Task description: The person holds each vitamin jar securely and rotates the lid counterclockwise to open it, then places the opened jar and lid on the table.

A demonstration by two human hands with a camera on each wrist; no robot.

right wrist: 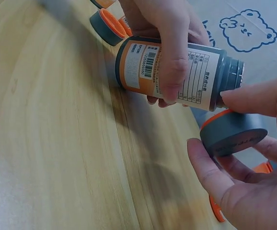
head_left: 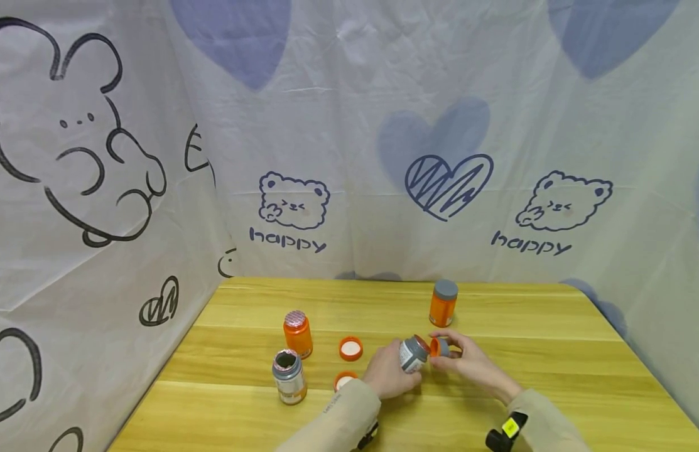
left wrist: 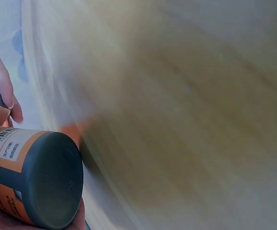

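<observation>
Tilted with its mouth toward the right, a grey bottle with a white and orange label (head_left: 411, 355) is gripped by my left hand (head_left: 390, 371). Its flat grey base (left wrist: 57, 179) fills the lower left of the left wrist view. My right hand (head_left: 468, 364) pinches a grey cap (head_left: 439, 347) with an orange inner side, just off the bottle's mouth. In the right wrist view the cap (right wrist: 234, 133) sits between thumb and fingers, below the bottle's neck (right wrist: 232, 76), and my left thumb lies across the label.
On the wooden table (head_left: 213, 389), an open grey bottle (head_left: 289, 380) and an orange bottle with a foil-like top (head_left: 298, 336) stand left. Upturned caps (head_left: 350, 348) (head_left: 345, 380) lie near my left hand. A grey-capped orange bottle (head_left: 443, 304) stands behind my right hand.
</observation>
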